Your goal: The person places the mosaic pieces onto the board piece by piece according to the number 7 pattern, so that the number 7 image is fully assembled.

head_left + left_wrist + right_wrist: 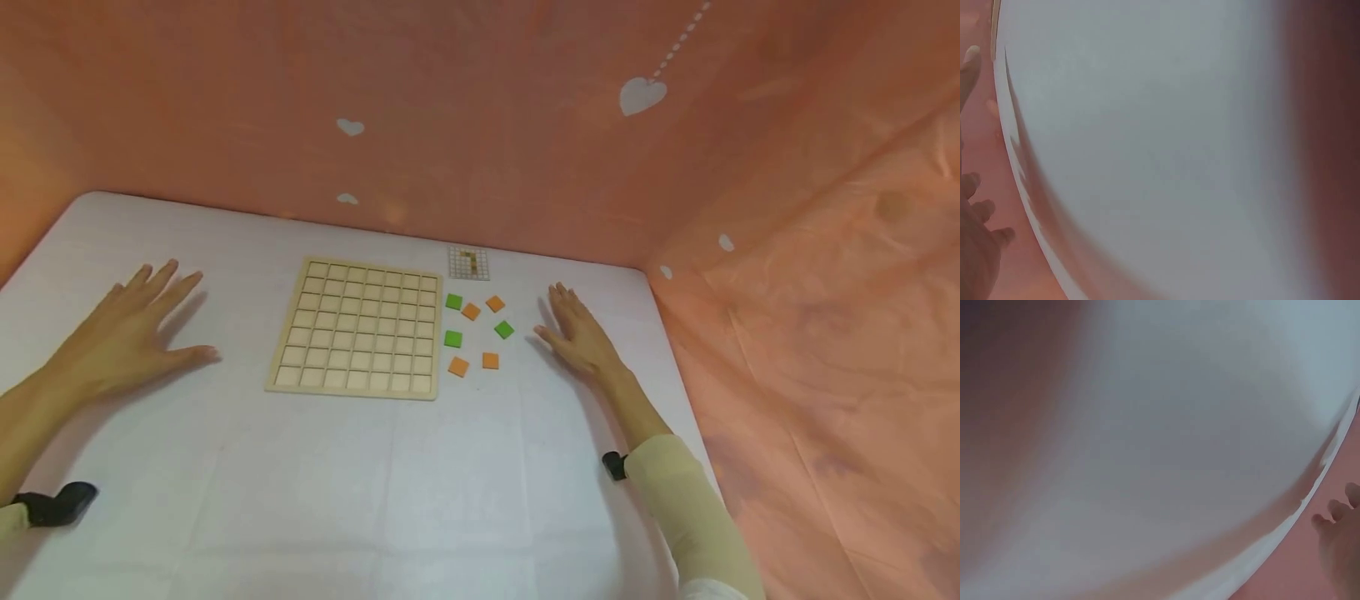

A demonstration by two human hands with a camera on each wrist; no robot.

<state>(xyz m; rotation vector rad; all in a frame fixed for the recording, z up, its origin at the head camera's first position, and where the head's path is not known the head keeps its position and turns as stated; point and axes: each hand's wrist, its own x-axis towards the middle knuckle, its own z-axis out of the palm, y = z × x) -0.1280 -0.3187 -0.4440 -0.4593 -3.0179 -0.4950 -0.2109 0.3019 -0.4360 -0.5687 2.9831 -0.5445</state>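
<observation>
A square wooden grid board (360, 329) lies on the white table in the head view, its cells bare. To its right are loose square tiles, several orange, such as the orange tile (491, 361), and three green, such as the green tile (453, 339). Left of the board, my left hand (138, 333) is spread with fingers straight, holding nothing. My right hand (577, 333) extends to the right of the tiles, fingers straight and nothing in it. Both wrist views show only fingers at the edge, the left hand (979, 250) and the right hand (1341, 544), over the tabletop.
A small card (468, 263) printed with a grid and a pattern of coloured squares lies behind the tiles, near the table's back edge. Orange cloth (480, 125) with white hearts hangs behind and beside the white table (337, 483). A black band (63, 505) circles the left wrist.
</observation>
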